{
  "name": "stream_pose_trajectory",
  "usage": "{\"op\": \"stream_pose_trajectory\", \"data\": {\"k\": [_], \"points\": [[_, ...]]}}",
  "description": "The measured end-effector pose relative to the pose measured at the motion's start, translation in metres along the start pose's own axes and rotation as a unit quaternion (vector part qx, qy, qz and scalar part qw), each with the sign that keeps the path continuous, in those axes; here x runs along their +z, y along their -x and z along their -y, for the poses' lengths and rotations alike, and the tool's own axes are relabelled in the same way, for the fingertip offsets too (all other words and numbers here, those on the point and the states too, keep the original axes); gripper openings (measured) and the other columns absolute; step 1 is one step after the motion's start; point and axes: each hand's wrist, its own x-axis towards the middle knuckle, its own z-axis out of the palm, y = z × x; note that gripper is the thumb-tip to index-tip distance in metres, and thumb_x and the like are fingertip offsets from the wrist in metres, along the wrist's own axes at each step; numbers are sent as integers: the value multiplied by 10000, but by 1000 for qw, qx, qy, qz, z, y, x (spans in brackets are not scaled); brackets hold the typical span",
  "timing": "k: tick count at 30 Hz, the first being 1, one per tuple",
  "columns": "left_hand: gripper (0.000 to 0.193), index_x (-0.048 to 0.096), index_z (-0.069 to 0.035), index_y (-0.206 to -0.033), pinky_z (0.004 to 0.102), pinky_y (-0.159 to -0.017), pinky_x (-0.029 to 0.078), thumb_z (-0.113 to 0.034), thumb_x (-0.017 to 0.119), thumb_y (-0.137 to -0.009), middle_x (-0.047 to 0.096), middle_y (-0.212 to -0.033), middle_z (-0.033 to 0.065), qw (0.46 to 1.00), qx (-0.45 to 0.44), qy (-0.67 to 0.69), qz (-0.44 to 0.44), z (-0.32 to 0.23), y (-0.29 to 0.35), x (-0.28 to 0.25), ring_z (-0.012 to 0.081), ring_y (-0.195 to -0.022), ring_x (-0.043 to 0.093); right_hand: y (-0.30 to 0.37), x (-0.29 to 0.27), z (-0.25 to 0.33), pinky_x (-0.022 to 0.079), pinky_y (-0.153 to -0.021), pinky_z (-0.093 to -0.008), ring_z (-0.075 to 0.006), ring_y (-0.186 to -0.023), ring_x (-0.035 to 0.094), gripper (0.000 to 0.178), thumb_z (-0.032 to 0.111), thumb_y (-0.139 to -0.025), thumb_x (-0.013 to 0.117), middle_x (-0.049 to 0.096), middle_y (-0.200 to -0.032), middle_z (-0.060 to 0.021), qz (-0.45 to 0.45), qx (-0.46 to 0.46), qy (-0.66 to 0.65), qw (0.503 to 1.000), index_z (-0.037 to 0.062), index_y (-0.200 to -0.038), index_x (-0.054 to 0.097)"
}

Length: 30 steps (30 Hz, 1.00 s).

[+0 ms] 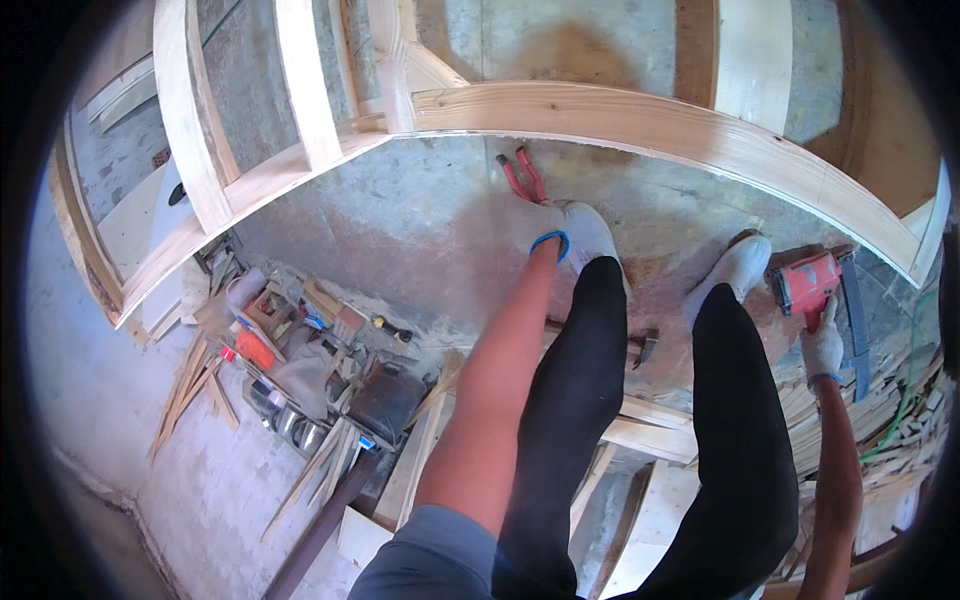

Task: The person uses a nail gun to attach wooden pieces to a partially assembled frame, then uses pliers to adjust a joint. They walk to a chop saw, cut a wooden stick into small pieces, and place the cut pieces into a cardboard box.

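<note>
My left hand (532,222), in a pale glove with a blue cuff, reaches down beside my left shoe. Its fingers blur into the floor, so I cannot tell whether they are open or closed. Touching or just beyond it is a red-handled hand tool (520,178), like pliers or pincers, whose lower end meets the glove. Off to the right, my gloved right hand (822,345) is closed around the handle of a red nail gun (808,285). The gun's long dark magazine (855,320) extends beside that hand.
A wooden frame with a long rail (600,105) crosses ahead of my feet. Between my legs lies a hammer (645,348). Tools and a black case (390,398) clutter the left floor. Wood offcuts (900,425) pile up at right, with a green hose (905,405) among them.
</note>
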Motion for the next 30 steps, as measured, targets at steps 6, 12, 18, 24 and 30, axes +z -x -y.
{"op": "stream_pose_trajectory", "data": {"k": [6,12,18,24,30], "points": [[519,687,25,-1254,534,-917,565,-353,679,-899,753,-1115,295,992,83,76,-56,56,-40,19,467,-1082,729,-6,-61,80,571,-884,-507,-416,-1076,721,572,307,-882,734,744,-1149,-241,58,-78,3,995,71,-1396,645],[255,713,-14,-911,418,-598,538,-267,728,-887,719,-781,117,950,10,272,156,49,-6,-4,234,-687,713,12,-100,201,582,-864,-486,-399,-946,725,362,225,-871,711,745,-1019,-209,-15,-343,-47,938,10,-1163,723],[169,652,-55,-917,312,-459,398,-216,691,-950,567,-644,2,813,-75,528,234,109,6,-26,116,-471,504,55,-157,392,556,-889,-472,-381,-1062,686,350,228,-815,732,708,-1066,-201,-30,-534,31,845,12,-1089,710],[160,639,-49,-971,286,-512,440,-201,685,-951,572,-689,10,749,74,421,507,99,88,-155,98,-522,540,87,-189,440,414,-1138,-547,-401,-1351,537,696,336,-772,820,619,-1350,-213,8,-660,131,739,-4,-1345,618],[170,616,-46,-972,286,-520,483,-198,692,-964,593,-722,23,680,155,379,608,97,138,-217,105,-540,572,121,-211,423,504,-990,-521,-385,-1170,634,578,340,-846,812,660,-1187,-178,58,-663,162,728,15,-1287,629]]}}
